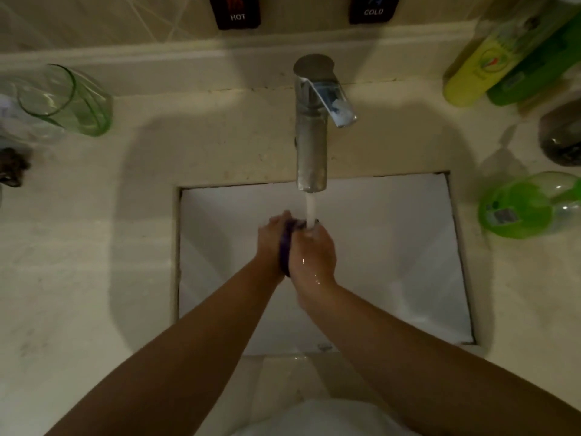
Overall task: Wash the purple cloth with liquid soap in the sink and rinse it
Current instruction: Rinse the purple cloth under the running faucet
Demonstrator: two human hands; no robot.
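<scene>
Over the white sink [408,253] my two hands are pressed together with the purple cloth [285,247] squeezed between them; only a dark purple strip of it shows. My left hand [269,243] grips it from the left and my right hand [312,253] grips it from the right. Water runs from the chrome tap [311,133] and lands on my right hand's fingers and the top of the cloth. A green liquid soap bottle [531,206] lies on the counter to the right of the sink.
A green glass [69,99] stands at the back left of the beige counter [78,247]. Yellow and green bottles [503,64] and a dark jar [562,133] crowd the back right. HOT and COLD labels hang on the wall behind the tap.
</scene>
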